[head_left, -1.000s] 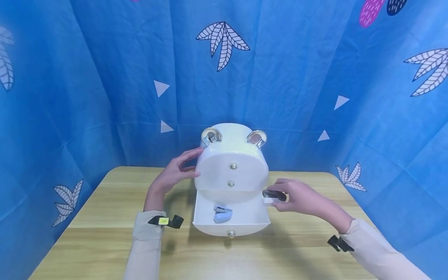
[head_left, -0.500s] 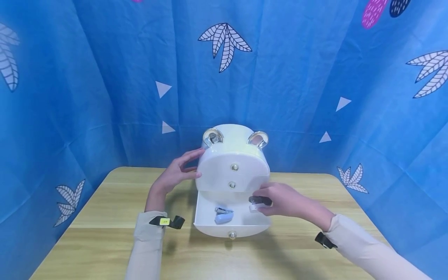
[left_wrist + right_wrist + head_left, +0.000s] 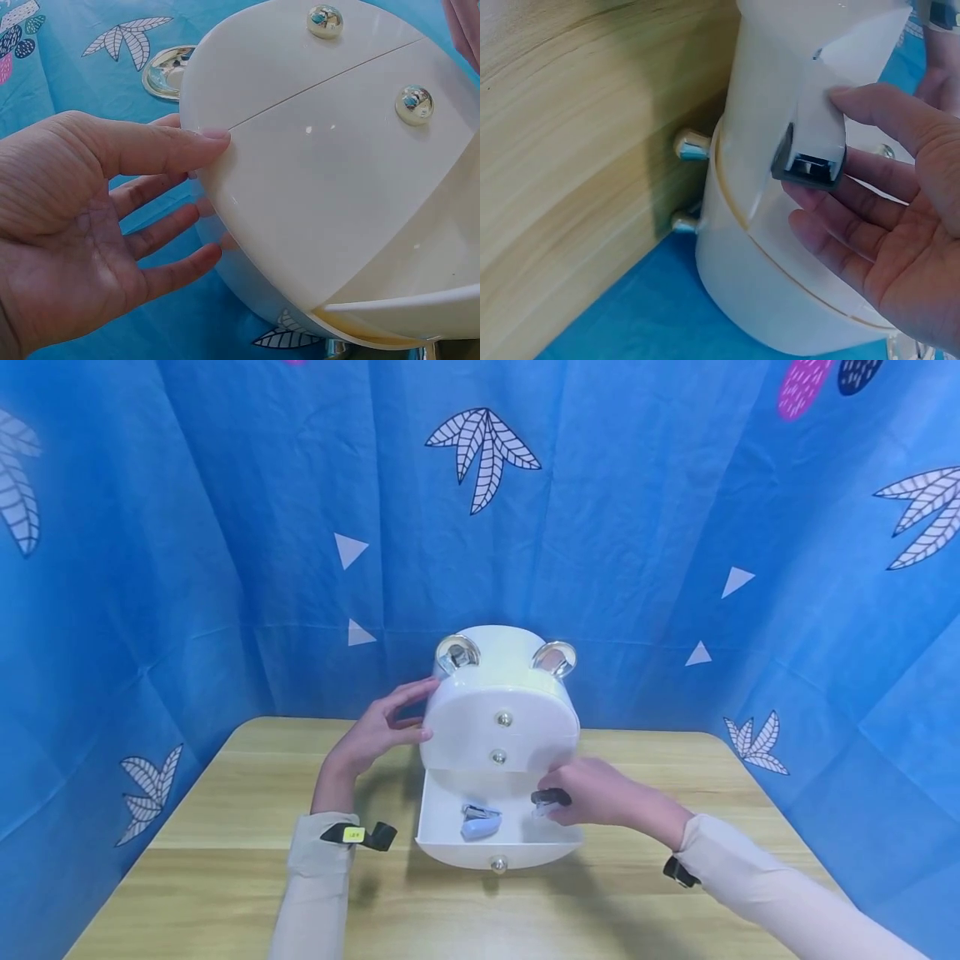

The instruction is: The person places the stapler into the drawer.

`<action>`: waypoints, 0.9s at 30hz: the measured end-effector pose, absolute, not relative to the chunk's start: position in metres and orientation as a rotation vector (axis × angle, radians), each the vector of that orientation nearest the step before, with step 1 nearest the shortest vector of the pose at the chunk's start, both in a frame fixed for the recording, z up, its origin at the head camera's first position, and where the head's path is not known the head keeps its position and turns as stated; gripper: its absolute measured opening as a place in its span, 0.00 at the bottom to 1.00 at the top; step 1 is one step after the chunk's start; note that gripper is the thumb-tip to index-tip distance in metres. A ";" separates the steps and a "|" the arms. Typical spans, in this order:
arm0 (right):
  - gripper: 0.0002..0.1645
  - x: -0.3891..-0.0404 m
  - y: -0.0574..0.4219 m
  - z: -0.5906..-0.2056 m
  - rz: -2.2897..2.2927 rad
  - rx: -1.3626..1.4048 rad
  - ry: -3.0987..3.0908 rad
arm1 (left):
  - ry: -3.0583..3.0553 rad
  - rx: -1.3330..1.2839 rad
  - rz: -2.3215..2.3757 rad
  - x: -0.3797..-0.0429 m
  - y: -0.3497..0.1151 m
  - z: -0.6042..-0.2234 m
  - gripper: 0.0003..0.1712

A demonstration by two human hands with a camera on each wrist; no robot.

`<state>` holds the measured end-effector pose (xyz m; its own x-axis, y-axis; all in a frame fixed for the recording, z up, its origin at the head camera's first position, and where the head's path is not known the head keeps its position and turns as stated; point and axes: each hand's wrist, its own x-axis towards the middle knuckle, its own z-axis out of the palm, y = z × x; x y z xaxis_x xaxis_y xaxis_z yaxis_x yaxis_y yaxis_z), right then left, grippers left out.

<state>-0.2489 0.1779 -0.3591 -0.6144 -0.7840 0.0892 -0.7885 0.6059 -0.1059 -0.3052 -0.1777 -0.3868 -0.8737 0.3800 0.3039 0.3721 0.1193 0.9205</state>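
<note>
A white drawer box [image 3: 461,727] with two shiny ear shapes on top stands on the table, its bottom drawer [image 3: 457,855] pulled out. Inside the drawer lies a light blue stapler [image 3: 482,827]. My right hand [image 3: 600,793] pinches a black-and-white stapler [image 3: 551,796] over the drawer's right part. In the right wrist view, the thumb presses the pale side of this stapler [image 3: 821,112] and fingers support its dark end. My left hand [image 3: 371,735] touches the box's left side. In the left wrist view, its thumb [image 3: 180,148] rests on the front face, with fairly straight fingers along the side.
Round shiny knobs [image 3: 504,719] stick out from the closed upper drawers, and another knob [image 3: 498,864] from the pulled-out one. The wooden table [image 3: 225,827] spreads around the box. Blue patterned curtains [image 3: 637,568] hang behind and at both sides.
My right hand has carried the black-and-white stapler leftward, from beside the drawer's right edge to over its inside. The left hand stays against the box.
</note>
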 end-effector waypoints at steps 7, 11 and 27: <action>0.09 -0.252 0.174 -0.367 0.164 1.351 -2.788 | 2.345 0.801 1.921 -0.306 -0.177 -0.387 0.41; 0.11 -0.254 0.174 -0.372 0.138 1.339 -2.807 | 2.346 0.807 1.924 -0.306 -0.177 -0.387 0.41; 0.19 -0.254 0.172 -0.377 0.028 1.273 -2.809 | 2.355 0.790 1.926 -0.306 -0.178 -0.386 0.41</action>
<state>-0.2542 0.1716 -0.3769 -0.6581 -0.7506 0.0601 -0.7516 0.6596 0.0070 -0.3062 -0.1779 -0.3860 -0.8736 0.3758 0.3093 0.3777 0.1227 0.9178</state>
